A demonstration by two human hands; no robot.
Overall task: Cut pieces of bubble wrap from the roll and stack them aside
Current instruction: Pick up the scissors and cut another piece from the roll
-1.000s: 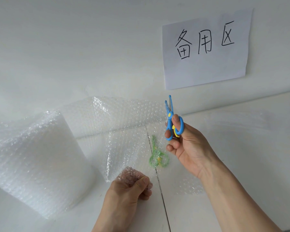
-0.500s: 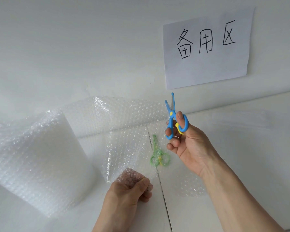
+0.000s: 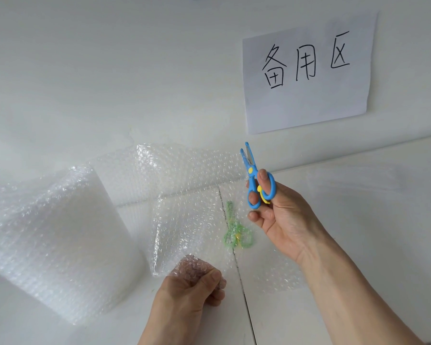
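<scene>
1. Scissors [image 3: 255, 180] — small, blue, yellow at the pivot — stood in the right hand [image 3: 281, 215], thumb and a finger through the loops, blades up, tips only slightly parted, clear of the film.
2. Bubble wrap [image 3: 189, 220] ran out from the roll [image 3: 55, 240] at the left, across the surface [image 3: 358, 232] toward the right hand; the sheet's long axis lay left to right, so a cut would have to cross it, near edge to far.
3. The left hand [image 3: 192, 292] pinched the sheet's near edge, fingers curled round a bunch of film, and lay below and left of the scissors.
4. The right-hand grip was clamped on the scissors, up and right of the held edge — judged the nearer hand to the sheet's free end.
5. A green pair of scissors [image 3: 237, 232] lay under the film between the two hands, over the surface's seam [image 3: 241, 282].
6. No cut pieces showed clearly; the stacking looked not yet begun.
</scene>
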